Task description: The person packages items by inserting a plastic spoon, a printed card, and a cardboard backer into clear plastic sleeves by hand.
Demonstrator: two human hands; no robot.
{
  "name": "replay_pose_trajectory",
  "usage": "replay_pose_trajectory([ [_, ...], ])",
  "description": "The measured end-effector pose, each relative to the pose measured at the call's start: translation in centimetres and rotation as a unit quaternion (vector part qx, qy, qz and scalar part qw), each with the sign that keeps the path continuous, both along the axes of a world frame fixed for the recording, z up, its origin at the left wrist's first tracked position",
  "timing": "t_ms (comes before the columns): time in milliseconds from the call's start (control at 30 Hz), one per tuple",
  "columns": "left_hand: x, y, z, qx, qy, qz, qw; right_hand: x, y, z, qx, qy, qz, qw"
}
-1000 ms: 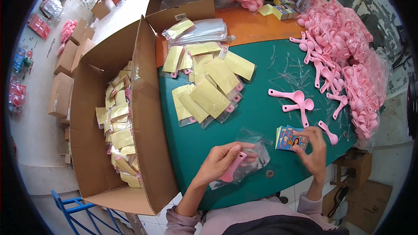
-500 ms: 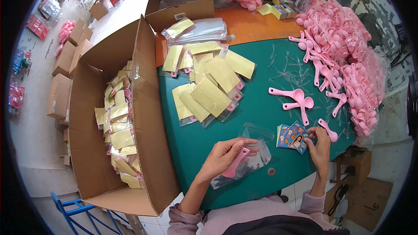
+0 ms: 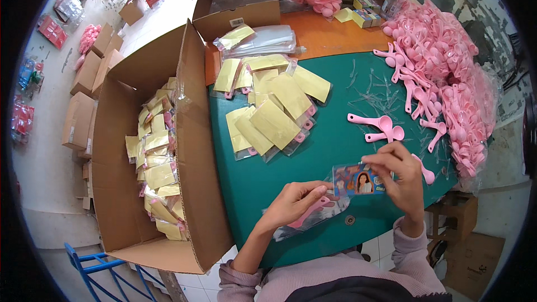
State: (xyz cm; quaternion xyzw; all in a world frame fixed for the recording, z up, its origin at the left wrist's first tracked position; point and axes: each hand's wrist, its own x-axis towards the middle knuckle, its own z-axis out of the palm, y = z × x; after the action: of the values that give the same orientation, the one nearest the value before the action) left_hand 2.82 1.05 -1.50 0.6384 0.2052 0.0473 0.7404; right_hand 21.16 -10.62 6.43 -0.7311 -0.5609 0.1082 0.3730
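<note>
My left hand point(image 3: 293, 204) is closed on the edge of a small clear plastic bag point(image 3: 334, 208) near the table's front edge. Beneath its fingers shows a pink spoon point(image 3: 309, 215); whether it lies inside the bag I cannot make out. My right hand point(image 3: 400, 176) pinches a blue printed card point(image 3: 358, 180) by its top and right side. The card's left end meets the bag's mouth beside my left fingertips, and clear film seems to overlap it. Just right of my right hand lies another pink spoon point(image 3: 426, 170), partly hidden.
Finished-looking packets with yellow cards point(image 3: 275, 123) lie on the green table point(image 3: 330, 134). More fill the tall cardboard box point(image 3: 196, 190) at left. Loose pink spoons point(image 3: 385, 126) and a large bagged heap of spoons point(image 3: 442, 45) occupy the right. Clear plastic scraps point(image 3: 375, 95) are scattered between.
My right hand has lifted a card off the table and carried it left to the bag. The left hand has stayed near its place, and the spoon now sits lower under its fingers.
</note>
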Motion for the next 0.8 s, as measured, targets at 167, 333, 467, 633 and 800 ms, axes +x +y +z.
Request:
replay_pose_trajectory([
  [167,-0.1,0.3,0.8,0.059,0.041,-0.056,0.996,0.3,0.0,0.0,-0.063,0.008,0.114,0.991],
  [333,0.3,0.1,2.4,0.076,0.063,-0.091,0.991,-0.5,0.7,-0.6,-0.058,0.015,0.190,0.980],
  [467,-0.2,0.2,1.5,0.088,0.014,-0.070,0.994,-0.6,1.3,-0.9,-0.099,0.120,0.201,0.967],
  [633,-0.3,0.0,1.4,0.078,-0.001,-0.051,0.996,0.5,0.6,-1.0,-0.158,0.275,0.180,0.931],
  [800,0.0,0.0,2.7,0.111,0.057,-0.096,0.988,-0.5,0.5,-2.3,-0.135,0.145,0.215,0.956],
])
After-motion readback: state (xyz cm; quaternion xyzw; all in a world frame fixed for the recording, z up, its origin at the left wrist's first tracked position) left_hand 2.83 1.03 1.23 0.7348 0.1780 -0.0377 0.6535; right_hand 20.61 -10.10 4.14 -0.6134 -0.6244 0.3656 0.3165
